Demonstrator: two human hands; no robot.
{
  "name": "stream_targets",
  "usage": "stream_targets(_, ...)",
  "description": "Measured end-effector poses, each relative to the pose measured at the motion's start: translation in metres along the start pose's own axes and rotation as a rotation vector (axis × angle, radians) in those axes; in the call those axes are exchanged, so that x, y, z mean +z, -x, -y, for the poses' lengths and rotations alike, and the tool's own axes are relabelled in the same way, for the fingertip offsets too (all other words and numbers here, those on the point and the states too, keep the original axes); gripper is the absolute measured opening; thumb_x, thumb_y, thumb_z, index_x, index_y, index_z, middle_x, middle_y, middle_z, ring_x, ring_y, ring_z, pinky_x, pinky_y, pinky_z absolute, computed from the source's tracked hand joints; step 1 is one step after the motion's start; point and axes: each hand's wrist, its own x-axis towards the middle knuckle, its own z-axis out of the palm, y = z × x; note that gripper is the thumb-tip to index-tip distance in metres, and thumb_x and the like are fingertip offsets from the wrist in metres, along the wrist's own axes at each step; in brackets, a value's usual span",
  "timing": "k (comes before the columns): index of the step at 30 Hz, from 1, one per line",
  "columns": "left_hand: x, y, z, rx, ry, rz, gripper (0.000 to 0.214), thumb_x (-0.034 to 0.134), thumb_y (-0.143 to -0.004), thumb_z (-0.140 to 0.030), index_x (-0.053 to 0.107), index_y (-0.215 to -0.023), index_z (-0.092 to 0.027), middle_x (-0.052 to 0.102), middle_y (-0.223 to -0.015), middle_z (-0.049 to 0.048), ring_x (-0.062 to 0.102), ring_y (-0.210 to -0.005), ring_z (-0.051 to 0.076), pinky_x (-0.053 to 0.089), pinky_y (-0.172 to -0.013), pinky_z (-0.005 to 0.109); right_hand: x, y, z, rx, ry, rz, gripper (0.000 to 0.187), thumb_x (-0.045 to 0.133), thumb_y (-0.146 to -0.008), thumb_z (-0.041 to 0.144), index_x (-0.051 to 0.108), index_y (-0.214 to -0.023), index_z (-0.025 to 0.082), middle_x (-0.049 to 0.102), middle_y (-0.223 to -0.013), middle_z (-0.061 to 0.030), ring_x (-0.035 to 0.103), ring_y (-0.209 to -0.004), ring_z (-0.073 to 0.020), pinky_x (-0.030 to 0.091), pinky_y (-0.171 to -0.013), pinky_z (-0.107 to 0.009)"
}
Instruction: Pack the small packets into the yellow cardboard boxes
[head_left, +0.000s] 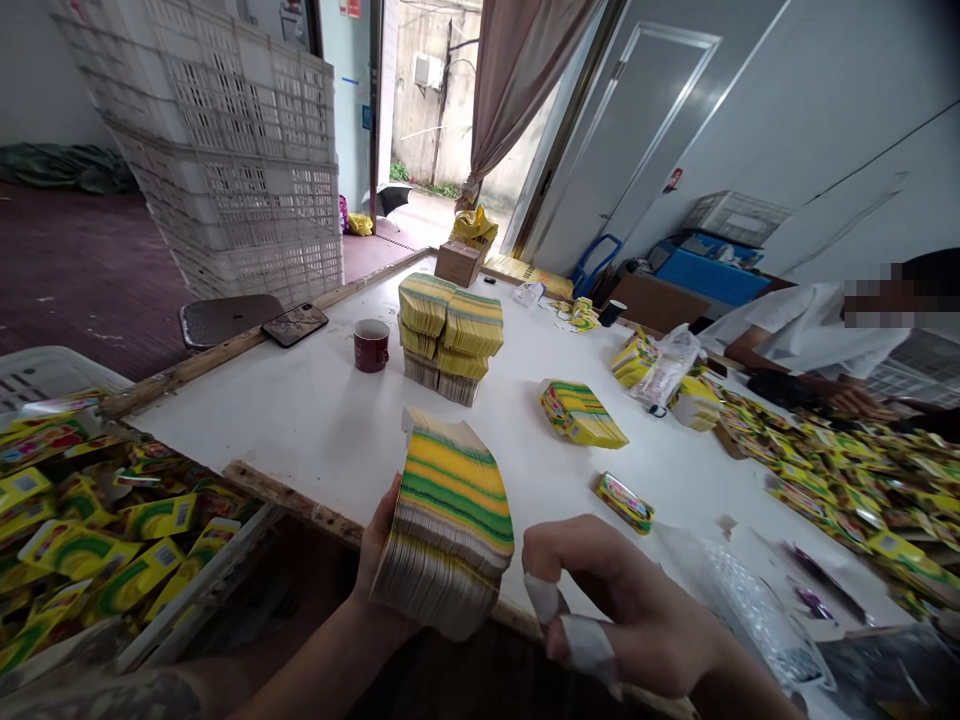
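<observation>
My left hand (382, 545) is wrapped around a thick stack of flattened yellow-and-green printed cartons (454, 500), held tilted over the near table edge. To the right of that stack is my right hand (622, 610), apart from it. White tape covers its thumb and index fingertips, which come together in a pinch; nothing shows between them. Beyond the held stack, more bundled cartons (450, 325) are piled on the table. A shorter carton bundle (581, 412) lies to the right, with a small pack of cartons (625, 502) nearer my right hand.
The white table (300, 430) has a wooden rim. A dark red mug (371, 346) and a phone (295, 325) are at left. Loose yellow cartons fill a crate (202, 580) at lower left. Clear plastic (750, 600) lies at right. A co-worker (810, 330) sits beside a carton heap (847, 480).
</observation>
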Motion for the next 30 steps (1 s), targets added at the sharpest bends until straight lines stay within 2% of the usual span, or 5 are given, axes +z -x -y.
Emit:
stream_targets(6,-0.001,0.000,-0.005,-0.002,0.082,0.019,0.049,0.043,-0.090,-0.053,0.067,-0.107,-0.013,0.072,-0.101,0.0097,0.066,-0.093,0.026,0.052,-0.084,0.036,0.001,-0.003,0.015,0.270,0.394,0.007,0.016,0.057,-0.084,0.034,0.062,-0.086,0.018,0.047,-0.056,0.0054,0.040,-0.051,-0.0086,0.030,-0.047,-0.019)
stream_targets(12,-0.003,-0.002,-0.003,-0.035,0.047,-0.190,0.047,0.048,-0.090,-0.047,0.062,-0.114,-0.009,0.072,-0.102,0.0126,0.065,-0.101,0.029,0.049,-0.092,0.039,-0.001,-0.004,0.012,0.025,0.113,0.125,0.017,0.061,-0.083,0.030,0.062,-0.074,0.015,0.063,-0.066,-0.0015,0.052,-0.061,-0.0093,0.041,-0.061,-0.020)
stream_targets(17,-0.005,-0.002,-0.006,0.021,-0.035,-0.266,0.044,0.053,-0.088,-0.044,0.061,-0.114,-0.009,0.072,-0.102,0.0139,0.066,-0.099,0.030,0.051,-0.091,0.040,-0.001,-0.003,0.005,0.125,-0.168,0.057,0.025,0.066,-0.077,0.037,0.056,-0.071,0.015,0.054,-0.066,0.0005,0.047,-0.061,-0.0095,0.037,-0.056,-0.020)
stream_targets(22,0.000,-0.002,-0.009,0.034,-0.078,-0.283,0.039,0.053,-0.088,-0.038,0.063,-0.108,-0.007,0.073,-0.096,0.0146,0.069,-0.089,0.028,0.055,-0.083,0.037,0.003,-0.009,0.006,0.371,0.317,0.031,0.012,0.064,-0.080,0.029,0.058,-0.082,0.019,0.044,-0.058,0.0076,0.035,-0.054,-0.0073,0.026,-0.049,-0.019)
stream_targets(30,-0.002,-0.001,-0.011,0.008,-0.065,-0.317,0.035,0.059,-0.085,-0.036,0.065,-0.104,-0.009,0.075,-0.085,0.0123,0.071,-0.087,0.029,0.055,-0.086,0.039,0.008,-0.013,0.016,-0.034,0.201,0.142,0.016,0.052,-0.088,0.021,0.065,-0.080,0.016,0.069,-0.074,-0.0037,0.061,-0.069,-0.0092,0.045,-0.067,-0.017)
